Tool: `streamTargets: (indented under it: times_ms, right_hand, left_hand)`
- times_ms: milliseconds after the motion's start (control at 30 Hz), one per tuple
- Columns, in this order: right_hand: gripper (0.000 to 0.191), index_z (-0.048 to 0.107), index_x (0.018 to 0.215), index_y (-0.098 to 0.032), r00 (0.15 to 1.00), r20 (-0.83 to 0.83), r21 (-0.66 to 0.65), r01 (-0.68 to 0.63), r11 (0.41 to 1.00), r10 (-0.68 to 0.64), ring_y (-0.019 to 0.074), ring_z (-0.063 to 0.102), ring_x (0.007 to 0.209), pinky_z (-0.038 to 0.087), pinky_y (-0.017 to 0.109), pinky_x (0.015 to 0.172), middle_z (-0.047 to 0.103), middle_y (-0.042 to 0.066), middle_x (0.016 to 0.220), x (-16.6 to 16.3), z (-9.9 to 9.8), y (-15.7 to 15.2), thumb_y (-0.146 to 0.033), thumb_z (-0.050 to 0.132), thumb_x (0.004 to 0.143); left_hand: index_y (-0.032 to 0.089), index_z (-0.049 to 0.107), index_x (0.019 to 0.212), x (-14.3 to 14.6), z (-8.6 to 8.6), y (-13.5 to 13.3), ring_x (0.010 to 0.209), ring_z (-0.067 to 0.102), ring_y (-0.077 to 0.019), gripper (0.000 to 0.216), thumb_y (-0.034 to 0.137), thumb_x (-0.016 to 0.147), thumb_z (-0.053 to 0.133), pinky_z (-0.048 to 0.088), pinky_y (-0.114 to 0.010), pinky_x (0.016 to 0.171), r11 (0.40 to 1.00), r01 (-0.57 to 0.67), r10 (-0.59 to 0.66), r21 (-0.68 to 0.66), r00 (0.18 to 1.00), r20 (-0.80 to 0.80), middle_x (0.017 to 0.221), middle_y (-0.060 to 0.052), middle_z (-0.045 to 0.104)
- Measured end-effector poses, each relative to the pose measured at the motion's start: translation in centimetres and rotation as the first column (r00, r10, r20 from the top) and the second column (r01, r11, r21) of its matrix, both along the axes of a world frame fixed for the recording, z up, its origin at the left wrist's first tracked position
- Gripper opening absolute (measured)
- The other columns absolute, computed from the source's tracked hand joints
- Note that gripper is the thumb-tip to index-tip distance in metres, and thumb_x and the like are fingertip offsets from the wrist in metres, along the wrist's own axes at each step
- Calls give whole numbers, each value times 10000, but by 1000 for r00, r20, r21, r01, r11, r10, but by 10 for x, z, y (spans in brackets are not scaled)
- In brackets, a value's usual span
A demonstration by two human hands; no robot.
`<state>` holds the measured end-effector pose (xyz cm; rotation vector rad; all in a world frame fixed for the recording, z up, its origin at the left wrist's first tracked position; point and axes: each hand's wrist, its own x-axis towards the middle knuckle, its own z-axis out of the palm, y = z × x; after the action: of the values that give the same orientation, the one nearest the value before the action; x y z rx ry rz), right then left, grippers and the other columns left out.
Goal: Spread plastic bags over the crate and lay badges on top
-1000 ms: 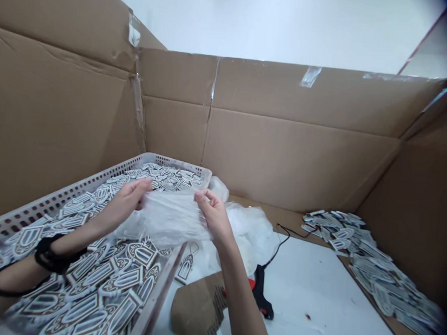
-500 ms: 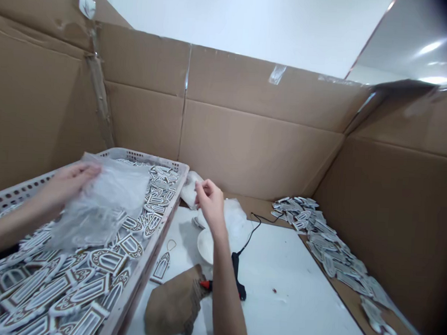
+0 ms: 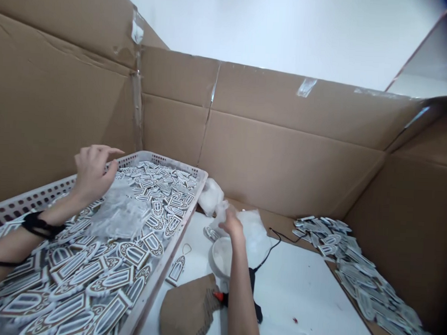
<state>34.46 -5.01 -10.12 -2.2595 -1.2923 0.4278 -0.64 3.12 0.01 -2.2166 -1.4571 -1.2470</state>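
My left hand (image 3: pixel 93 169) hovers over the white perforated tray (image 3: pixel 27 200), fingers spread and holding nothing. Just below it a crumpled clear plastic bag (image 3: pixel 120 213) lies on the brown-and-white arch-shaped cutouts (image 3: pixel 101 276) that fill the tray. My right hand (image 3: pixel 231 224) reaches forward past the tray's corner into a heap of white plastic bags (image 3: pixel 255 229); its fingers are curled around a bit of clear plastic there. A white bowl (image 3: pixel 219 257) sits under my right forearm.
A black glue gun (image 3: pixel 255 309) with its cord lies on the white tabletop (image 3: pixel 314 302). One arch cutout with a loop (image 3: pixel 176 269) and a brown cardboard piece (image 3: pixel 186 310) lie beside the tray. Several cutouts are piled along the right (image 3: pixel 356 274). Tall cardboard walls (image 3: pixel 284 150) surround everything.
My left hand let go of the clear bag, which now rests on the tray, and rose with fingers spread. My right hand moved forward and down into the white bags.
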Motion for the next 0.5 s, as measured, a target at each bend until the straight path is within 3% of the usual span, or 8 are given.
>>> streamTargets:
  times_ms: [100,167,233,300,333,367,400,500]
  right_hand:
    - [276,607,1028,-132,1000,-21,171,2,985,2,280,618,1022,460,373,878,666,145,1045,0,20,-8,-202,587,762]
    - [322,569,1112,-140,995,-90,341,-12,940,46,249,619,1036,483,355,872,654,133,1108,-19,41,-14,-325,503,856]
    - [399,543,1166,-157,928,-292,566,-26,824,230,231,627,1035,505,350,864,648,125,1153,-53,61,-19,-422,502,871]
    - [432,569,1131,-170,744,-457,731,3,682,487,246,630,1032,507,381,880,661,124,1137,-94,75,-20,-435,630,795]
    - [419,582,1110,-181,652,-481,767,-11,641,587,245,627,1037,501,387,896,665,116,1129,-114,80,-19,-416,665,773]
    - [403,590,1098,-194,562,-491,778,-62,626,665,239,622,1048,491,386,914,666,104,1126,-130,83,-18,-397,683,762]
    - [390,592,1094,-209,482,-498,778,-118,617,721,231,616,1056,485,378,924,661,93,1132,-143,84,-17,-380,690,757]
    - [390,585,1063,-243,307,-543,768,-195,610,782,199,626,969,507,322,834,647,61,1112,-158,82,-7,-351,717,712]
  left_hand:
    - [159,587,1053,10,-4,-6,1133,424,-296,305,341,944,366,273,-490,1035,990,127,-124,-66,991,44,1076,-85,544]
    - [181,568,1059,18,-10,-11,1114,471,-277,298,407,914,439,337,-451,1010,920,331,-285,-212,933,221,1113,-81,562]
    - [224,511,1170,28,-17,-19,1145,503,-273,398,475,860,521,427,-409,949,730,596,-423,-334,778,464,1238,-91,540]
    - [271,392,1311,38,-22,-29,1224,481,-279,593,505,804,591,480,-383,917,504,784,-484,-363,604,634,1385,-107,452]
    - [276,342,1350,42,-23,-34,1256,461,-279,669,500,784,619,488,-376,924,440,828,-490,-349,547,679,1424,-115,415]
    - [267,320,1362,44,-24,-38,1267,455,-275,701,489,776,636,485,-369,941,423,845,-483,-328,517,707,1432,-124,408]
    - [249,333,1348,45,-23,-40,1252,472,-270,690,480,777,644,481,-365,953,448,839,-460,-308,512,725,1408,-133,437]
    - [192,428,1254,39,-19,-33,1135,563,-263,558,500,818,592,507,-353,905,619,741,-334,-258,547,768,1244,-138,578]
